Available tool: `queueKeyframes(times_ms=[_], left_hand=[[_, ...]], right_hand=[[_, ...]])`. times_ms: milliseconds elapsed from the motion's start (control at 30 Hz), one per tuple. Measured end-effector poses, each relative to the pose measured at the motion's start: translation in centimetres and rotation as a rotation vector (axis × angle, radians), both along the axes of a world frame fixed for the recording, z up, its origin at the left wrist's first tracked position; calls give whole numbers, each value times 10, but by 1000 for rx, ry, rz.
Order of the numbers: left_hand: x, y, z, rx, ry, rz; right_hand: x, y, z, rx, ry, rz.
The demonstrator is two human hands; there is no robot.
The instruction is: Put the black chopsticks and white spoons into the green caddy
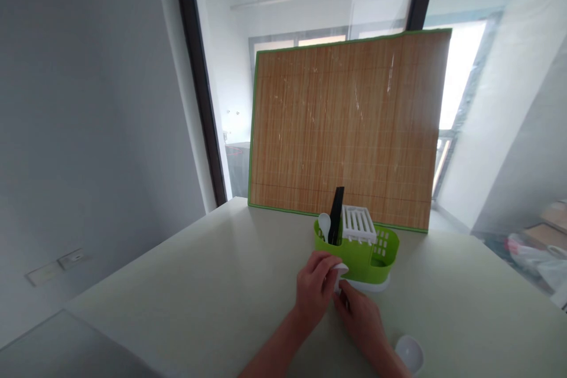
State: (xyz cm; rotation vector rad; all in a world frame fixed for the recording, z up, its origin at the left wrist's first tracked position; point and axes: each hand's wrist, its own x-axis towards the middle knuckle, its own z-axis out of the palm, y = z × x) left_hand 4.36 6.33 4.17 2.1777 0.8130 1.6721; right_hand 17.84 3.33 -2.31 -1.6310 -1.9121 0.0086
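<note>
Just in front of a green cutlery caddy (363,263), my left hand (315,283) pinches a white spoon (340,269) near its rounded top. My right hand (359,310) closes on the lower part of the same spoon, and the fingers hide much of it. Inside the caddy stand another white spoon (325,224) and a long black item (336,215) whose kind I cannot tell. A white slotted rack (358,223) sits across the caddy's middle. Beside my right forearm lies a white rounded scoop or spoon bowl (410,354), partly covered by the arm.
Behind the caddy, a bamboo mat with green edging (345,130) leans upright against a glass partition with dark frames. The pale table (221,283) borders a grey wall with a socket (71,258) on the left. Plastic-wrapped things lie past the table at far right.
</note>
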Motion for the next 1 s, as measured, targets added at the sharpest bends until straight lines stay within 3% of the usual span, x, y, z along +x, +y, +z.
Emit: queueKeyframes(times_ms=[133,300,400,500,767,1000], left_hand=[[-13,6,33,89,-76,103],[-28,40,85,212,-223,251],[-26,65,98,212,-159,268],[-17,87,91,170,-7,222],[2,119,42,-4,185,216],[-4,111,40,-51,125,344]], right_hand=[[-3,-2,2,63,-9,10],[-5,-4,5,95,27,45],[-5,-5,5,86,11,59],[-5,-6,6,86,-15,79],[-9,-7,12,77,-36,99],[-10,-10,14,55,-17,104]])
